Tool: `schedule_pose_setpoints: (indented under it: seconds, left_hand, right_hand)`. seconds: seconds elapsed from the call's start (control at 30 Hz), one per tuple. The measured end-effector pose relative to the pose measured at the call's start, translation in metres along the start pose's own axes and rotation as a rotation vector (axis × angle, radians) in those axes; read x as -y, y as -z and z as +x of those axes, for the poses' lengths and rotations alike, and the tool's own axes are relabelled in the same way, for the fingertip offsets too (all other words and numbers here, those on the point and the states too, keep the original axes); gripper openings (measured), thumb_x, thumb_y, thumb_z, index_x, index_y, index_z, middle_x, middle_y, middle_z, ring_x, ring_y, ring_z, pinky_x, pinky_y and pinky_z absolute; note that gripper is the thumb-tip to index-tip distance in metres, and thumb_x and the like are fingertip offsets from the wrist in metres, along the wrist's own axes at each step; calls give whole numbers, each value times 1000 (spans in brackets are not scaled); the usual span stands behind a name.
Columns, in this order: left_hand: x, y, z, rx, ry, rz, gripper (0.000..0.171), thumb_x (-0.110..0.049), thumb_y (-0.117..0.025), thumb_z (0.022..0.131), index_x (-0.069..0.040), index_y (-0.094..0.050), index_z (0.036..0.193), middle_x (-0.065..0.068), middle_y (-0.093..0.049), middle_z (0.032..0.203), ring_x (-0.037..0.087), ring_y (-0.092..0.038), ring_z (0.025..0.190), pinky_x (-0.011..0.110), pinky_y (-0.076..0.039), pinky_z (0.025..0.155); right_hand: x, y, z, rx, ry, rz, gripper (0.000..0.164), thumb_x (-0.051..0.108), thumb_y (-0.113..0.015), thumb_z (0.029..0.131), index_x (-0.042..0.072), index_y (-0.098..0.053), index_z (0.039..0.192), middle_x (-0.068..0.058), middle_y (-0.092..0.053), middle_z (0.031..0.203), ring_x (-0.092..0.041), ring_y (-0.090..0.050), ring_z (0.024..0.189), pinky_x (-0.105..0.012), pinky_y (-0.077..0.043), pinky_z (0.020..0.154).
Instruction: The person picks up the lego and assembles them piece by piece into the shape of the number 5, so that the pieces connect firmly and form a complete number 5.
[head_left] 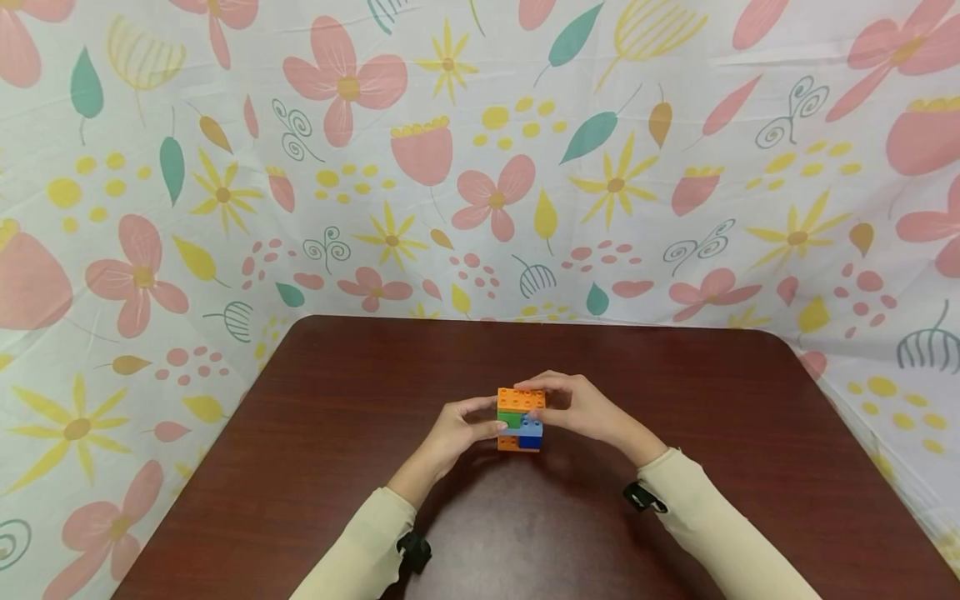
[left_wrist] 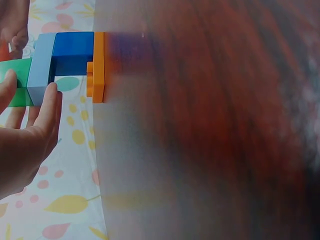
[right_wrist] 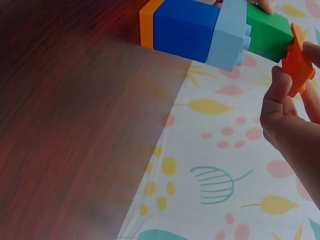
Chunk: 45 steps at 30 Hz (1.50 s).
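A small stack of toy building bricks stands on the table. At its base is an orange plate (head_left: 507, 444), with a dark blue brick (right_wrist: 184, 30) on its right part. Above lies a light blue brick (left_wrist: 42, 70), and a green brick (right_wrist: 270, 32) sits on that brick's left part. My left hand (head_left: 453, 429) grips the stack from the left, thumb and fingers around the green and light blue bricks. My right hand (head_left: 581, 404) pinches a thin orange brick (right_wrist: 298, 62) at the top. In the right wrist view this brick leans at an angle against the green one.
The dark brown table (head_left: 300, 467) surrounds the stack. Behind it hangs a white cloth (head_left: 480, 208) with flower and leaf prints. Black straps (head_left: 414, 552) sit around both wrists over light sleeves.
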<state>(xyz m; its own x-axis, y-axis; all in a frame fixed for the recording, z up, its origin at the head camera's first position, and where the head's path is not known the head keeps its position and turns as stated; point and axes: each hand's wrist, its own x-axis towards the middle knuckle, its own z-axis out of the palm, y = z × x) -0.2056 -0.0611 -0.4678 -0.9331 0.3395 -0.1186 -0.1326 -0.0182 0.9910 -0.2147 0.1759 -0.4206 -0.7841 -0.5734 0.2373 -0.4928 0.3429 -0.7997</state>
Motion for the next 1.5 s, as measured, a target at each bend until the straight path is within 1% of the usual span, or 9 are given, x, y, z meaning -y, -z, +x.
schedule_pose_setpoints:
  seconds: [0.1, 0.27, 0.37, 0.43, 0.53, 0.8, 1.03, 1.27, 1.5]
  left_hand:
    - [0, 0, 0, 1, -3, -1, 46, -11, -75, 84, -5, -62, 128, 15, -56, 128, 18, -66, 90, 48, -50, 90]
    - [0, 0, 0, 7, -6, 0, 46, -11, -74, 85, -5, -61, 129, 14, -57, 127, 18, -66, 90, 48, -50, 90]
    - [0, 0, 0, 12, -10, 2, 47, -10, -74, 85, -4, -61, 129, 15, -57, 126, 18, -66, 90, 47, -50, 90]
    - [0, 0, 0, 12, -10, 2, 46, -10, -74, 85, -4, -61, 129, 15, -57, 126, 18, -66, 90, 47, -51, 90]
    - [0, 0, 1, 8, -7, 4, 46, -10, -75, 84, -4, -61, 129, 15, -56, 128, 18, -66, 90, 47, -51, 90]
    - [1, 0, 0, 7, 0, -2, 47, -10, -75, 84, -5, -61, 129, 15, -56, 129, 18, -66, 90, 48, -50, 90]
    - [0, 0, 0, 2, -4, -13, 48, -10, -74, 84, -3, -60, 129, 15, -55, 129, 19, -67, 92, 48, -50, 91]
    - [1, 1, 0, 0, -13, -14, 47, -9, -74, 84, -3, -60, 129, 14, -58, 124, 19, -65, 93, 48, -50, 90]
    - [0, 1, 1, 2, -13, -8, 46, -10, -74, 84, -4, -61, 128, 13, -60, 123, 19, -65, 93, 48, -50, 90]
  right_hand:
    - [1, -2, 1, -17, 2, 6, 40, 11, -73, 86, 9, -64, 125, -5, -63, 114, -18, -58, 86, -28, -53, 75]
    - [6, -6, 1, -56, -33, 20, 38, 17, -74, 86, 9, -66, 123, -4, -64, 109, -21, -56, 84, -27, -52, 71]
    - [2, -9, 2, -65, -36, -8, 39, 17, -73, 87, 7, -65, 123, -4, -63, 108, -19, -54, 83, -26, -51, 69]
    - [2, -9, 3, -65, -36, -26, 39, 12, -72, 87, 2, -64, 124, -7, -63, 108, -19, -53, 81, -26, -49, 68]
    - [0, -9, 4, -67, -39, -44, 39, 8, -72, 86, 1, -63, 124, -10, -62, 109, -21, -52, 78, -26, -48, 66]
    - [4, -8, 5, -54, -61, -51, 37, 13, -75, 85, 8, -67, 121, -5, -62, 108, -17, -52, 74, -25, -49, 64]
    - [3, -8, 7, -57, -45, -57, 35, 14, -76, 84, 7, -69, 118, -4, -62, 105, -16, -52, 70, -25, -49, 61]
    - [5, -10, 7, -57, -46, -49, 34, 14, -74, 85, 6, -68, 118, -4, -62, 105, -16, -52, 72, -25, -49, 63]
    - [9, -10, 6, -69, -34, -102, 33, 16, -74, 85, 12, -67, 118, 0, -61, 102, -17, -51, 76, -25, -48, 66]
